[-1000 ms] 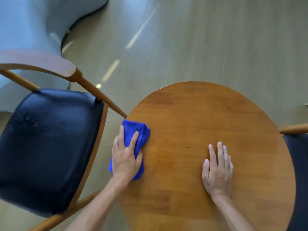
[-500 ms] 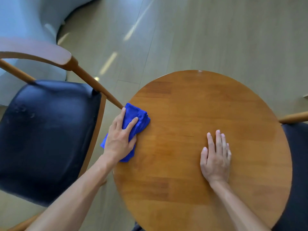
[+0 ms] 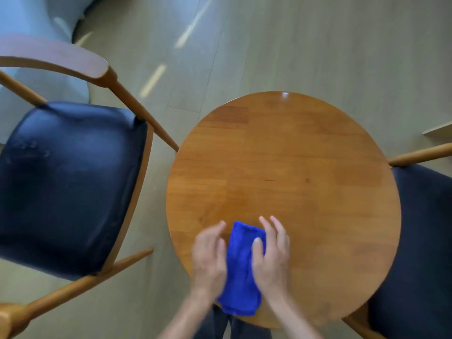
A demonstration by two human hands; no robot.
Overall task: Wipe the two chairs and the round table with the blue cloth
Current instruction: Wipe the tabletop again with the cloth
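Both hands sit low in the frame's centre, on either side of the blue cloth. The left hand is blurred, fingers loosely spread along the cloth's left edge. The right hand lies flat, thumb pressing the cloth onto the round bench. One chair stands at left, the other chair at right.
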